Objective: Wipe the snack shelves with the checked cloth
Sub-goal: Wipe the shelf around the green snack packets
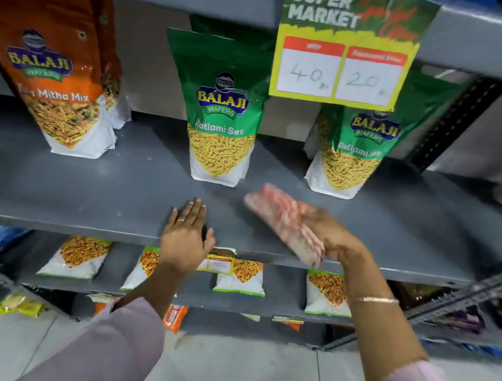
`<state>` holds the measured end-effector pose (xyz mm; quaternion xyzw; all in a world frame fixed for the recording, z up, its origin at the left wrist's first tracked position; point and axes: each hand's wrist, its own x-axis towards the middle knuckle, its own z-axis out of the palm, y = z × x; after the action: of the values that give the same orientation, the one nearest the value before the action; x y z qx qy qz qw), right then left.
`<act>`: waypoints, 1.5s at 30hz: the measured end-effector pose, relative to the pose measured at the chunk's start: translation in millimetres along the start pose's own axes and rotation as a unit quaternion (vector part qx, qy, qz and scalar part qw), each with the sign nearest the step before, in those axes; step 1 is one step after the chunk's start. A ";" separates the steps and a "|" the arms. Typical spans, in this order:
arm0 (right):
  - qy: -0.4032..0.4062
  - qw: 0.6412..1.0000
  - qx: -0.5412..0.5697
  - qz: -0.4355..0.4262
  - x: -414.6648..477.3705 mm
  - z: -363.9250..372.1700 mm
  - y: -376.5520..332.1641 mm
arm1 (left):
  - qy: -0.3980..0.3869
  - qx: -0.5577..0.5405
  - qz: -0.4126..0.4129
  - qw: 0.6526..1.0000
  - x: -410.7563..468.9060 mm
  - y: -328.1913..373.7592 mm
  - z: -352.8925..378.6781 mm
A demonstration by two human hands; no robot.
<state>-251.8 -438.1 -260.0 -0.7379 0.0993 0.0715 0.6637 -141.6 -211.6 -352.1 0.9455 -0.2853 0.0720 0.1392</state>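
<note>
A grey metal snack shelf (pixel 98 183) runs across the middle of the view. My right hand (pixel 335 237) grips the red-and-white checked cloth (pixel 283 217), which is blurred with motion and lies over the shelf's front part, right of centre. My left hand (pixel 186 233) rests flat on the shelf's front edge, fingers apart, holding nothing. Behind the cloth stands a green Ratlami Sev bag (pixel 222 121), and a second green bag (pixel 353 150) stands to its right. An orange Mitha Mix bag (pixel 56 76) stands at the left.
A Super Market price sign (pixel 347 47) hangs from the upper shelf's edge. Lower shelves hold several white snack packets (pixel 78 257) and a small price tag (pixel 217 262). A perforated upright post (pixel 456 123) rises at the right. Pale tiled floor lies below.
</note>
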 end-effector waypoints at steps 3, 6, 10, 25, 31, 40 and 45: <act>0.228 0.959 -0.168 0.011 32.6 -18.7 5.5 | -0.005 -0.005 -0.005 1.000 -0.4 0.0 1.4; 0.236 0.854 -0.451 0.107 50.7 5.4 27.1 | -0.004 -0.009 -0.002 1.000 -0.5 -1.2 2.1; 0.234 0.811 -0.534 0.054 37.1 78.0 42.1 | -0.012 -0.003 -0.004 1.000 0.4 -0.9 2.0; 0.197 0.809 -0.550 0.058 64.5 88.0 43.5 | -0.023 0.004 0.003 1.000 1.9 -3.3 2.2; 0.274 0.796 -0.517 0.157 35.8 0.3 63.8 | -0.022 0.018 0.007 1.000 0.5 -4.2 4.0; 0.210 0.802 -0.546 0.122 47.7 44.1 57.9 | -0.027 -0.013 0.005 1.000 0.0 -4.6 4.5; 0.272 0.840 -0.445 0.153 10.8 11.0 47.6 | -0.055 0.000 -0.006 0.998 1.3 -2.7 0.3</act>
<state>-252.6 -432.4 -309.7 -0.9189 0.3450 0.0055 0.1911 -139.1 -210.2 -352.7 0.9497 -0.2872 0.0195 0.1234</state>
